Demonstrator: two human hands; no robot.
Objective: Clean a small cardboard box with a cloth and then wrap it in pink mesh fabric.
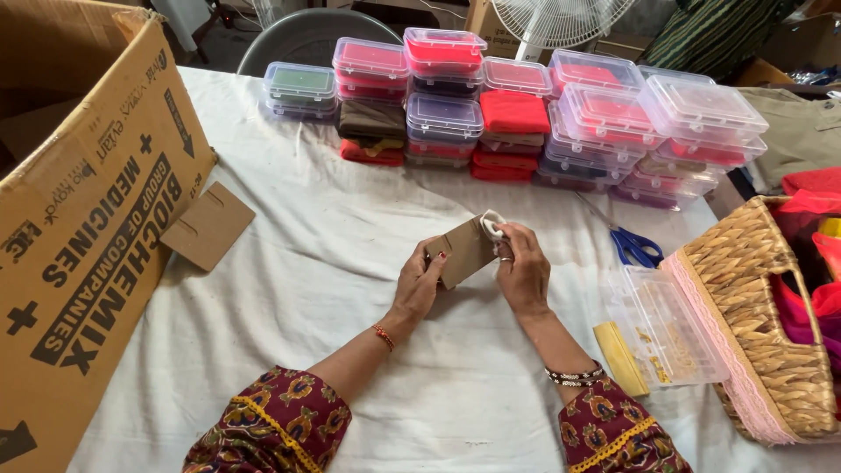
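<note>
Over a table draped in white cloth (350,263), the left hand (422,282) grips the near-left edge of a small brown card (464,251), held above the middle of the table; the right hand (523,267) pinches a white band (493,226) against the card's upper right corner; to the near right, a clear plastic box (666,328) lies open beside a wicker basket (762,315) of bright fabric; blue-handled scissors (635,246) lie just beyond; at left stands a large cardboard carton (79,210), a loose brown card (208,225) beside it; stacked lidded boxes (517,114) line the far edge.
</note>
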